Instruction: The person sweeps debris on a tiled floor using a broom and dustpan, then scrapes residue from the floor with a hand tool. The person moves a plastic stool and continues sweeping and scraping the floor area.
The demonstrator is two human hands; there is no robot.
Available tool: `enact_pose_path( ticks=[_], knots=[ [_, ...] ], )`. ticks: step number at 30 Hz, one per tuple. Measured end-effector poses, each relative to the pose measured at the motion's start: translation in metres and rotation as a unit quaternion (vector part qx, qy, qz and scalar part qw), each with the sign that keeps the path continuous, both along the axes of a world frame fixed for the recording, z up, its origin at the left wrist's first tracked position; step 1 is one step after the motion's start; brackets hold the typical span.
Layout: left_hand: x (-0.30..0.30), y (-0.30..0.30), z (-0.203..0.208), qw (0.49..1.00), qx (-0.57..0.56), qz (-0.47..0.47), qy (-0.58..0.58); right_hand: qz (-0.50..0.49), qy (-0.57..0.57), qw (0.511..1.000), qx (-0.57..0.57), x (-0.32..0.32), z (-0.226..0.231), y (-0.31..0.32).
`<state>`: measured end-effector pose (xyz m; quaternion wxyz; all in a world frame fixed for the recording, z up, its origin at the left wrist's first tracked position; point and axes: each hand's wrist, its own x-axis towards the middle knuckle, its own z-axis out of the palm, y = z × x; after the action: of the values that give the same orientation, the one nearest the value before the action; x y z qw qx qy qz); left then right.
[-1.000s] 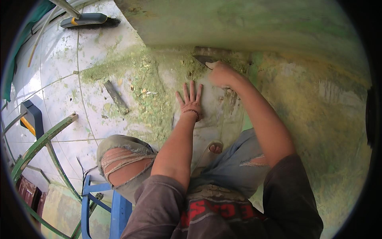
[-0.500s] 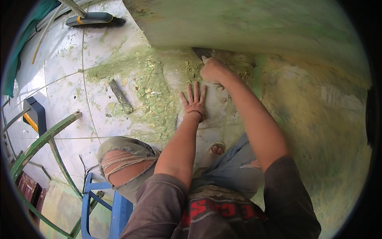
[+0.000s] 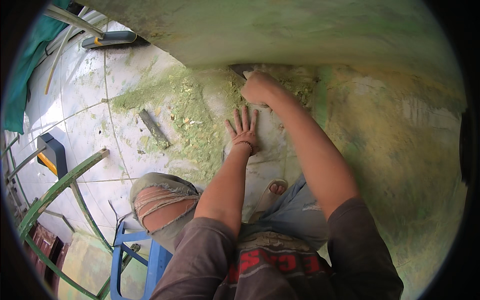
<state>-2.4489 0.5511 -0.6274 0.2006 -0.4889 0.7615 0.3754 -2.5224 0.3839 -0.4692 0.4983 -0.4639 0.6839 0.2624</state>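
Observation:
Palm down on the dusty tiled floor (image 3: 92,120), my left hand (image 3: 244,134) has its fingers spread and holds nothing. Just beyond it, my right hand (image 3: 258,89) is closed around a scraper (image 3: 238,69), whose handle is hidden in the fist. The scraper's dark, flat blade points left, along the foot of the green-stained wall (image 3: 280,35). Greenish paint flakes and dust (image 3: 187,117) lie thickly on the tiles left of both hands. A flat grey strip (image 3: 153,129) rests beyond the flakes.
A grey and yellow broom head (image 3: 111,39) stands at the far left by the wall's corner. Another grey and yellow head (image 3: 52,154) is nearer. A green curved metal frame (image 3: 65,181) and a blue plastic stool (image 3: 159,262) are at my left; a stained wall (image 3: 390,165) rises at right.
My right hand and the scraper have shifted a little left along the wall's foot. My left hand stays flat on the floor. The view has tilted slightly.

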Motion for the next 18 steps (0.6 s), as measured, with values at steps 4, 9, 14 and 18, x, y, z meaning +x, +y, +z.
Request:
enact_pose_path(
  ticks=[4,9,14,18],
  knots=[
    [-0.008,-0.012,0.018,0.993,0.075,-0.062,-0.068,-0.020,0.010,0.998,-0.060,-0.005,-0.025,0.034],
    [0.000,-0.023,0.037,0.994,0.087,-0.033,-0.055,-0.096,0.007,0.995,-0.006,-0.102,0.009,0.047],
    [-0.010,-0.017,0.030,0.995,0.057,-0.054,-0.057,-0.186,0.105,0.977,-0.028,-0.159,-0.018,0.054],
    [-0.002,-0.012,0.027,0.996,0.036,-0.045,-0.074,-0.154,0.018,0.988,-0.006,-0.138,-0.043,0.084]
  ],
)
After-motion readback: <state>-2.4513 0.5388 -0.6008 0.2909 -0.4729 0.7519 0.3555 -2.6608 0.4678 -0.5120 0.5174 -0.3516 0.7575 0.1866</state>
